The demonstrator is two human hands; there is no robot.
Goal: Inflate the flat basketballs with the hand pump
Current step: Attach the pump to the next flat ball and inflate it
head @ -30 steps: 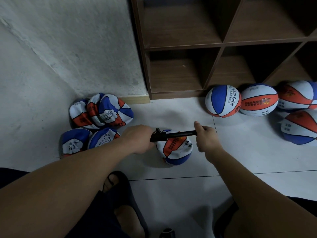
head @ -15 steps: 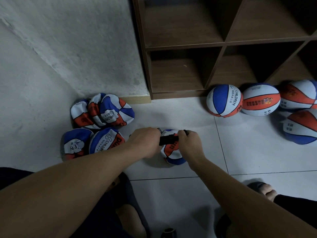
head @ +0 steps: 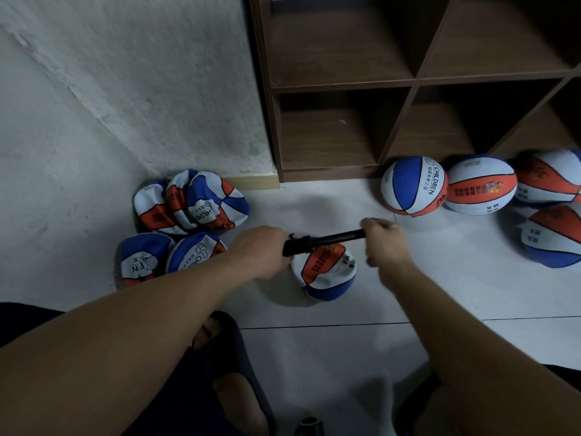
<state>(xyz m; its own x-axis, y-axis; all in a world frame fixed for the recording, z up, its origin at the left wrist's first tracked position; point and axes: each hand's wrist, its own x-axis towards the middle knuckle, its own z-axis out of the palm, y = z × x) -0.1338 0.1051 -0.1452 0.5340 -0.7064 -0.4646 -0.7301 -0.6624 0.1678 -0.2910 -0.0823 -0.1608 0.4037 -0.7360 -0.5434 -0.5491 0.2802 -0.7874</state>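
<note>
Black pump [head: 323, 242] extended above half-flat basketball [head: 323, 272].

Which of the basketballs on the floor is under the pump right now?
The half-flat ball lying alone between the hands, directly beneath the black pump. The other flat ones are piled by the wall at left; the round ones sit by the shelf at right.

black pump [head: 323, 240], blue-white-orange panelled basketball [head: 323, 272]
</note>
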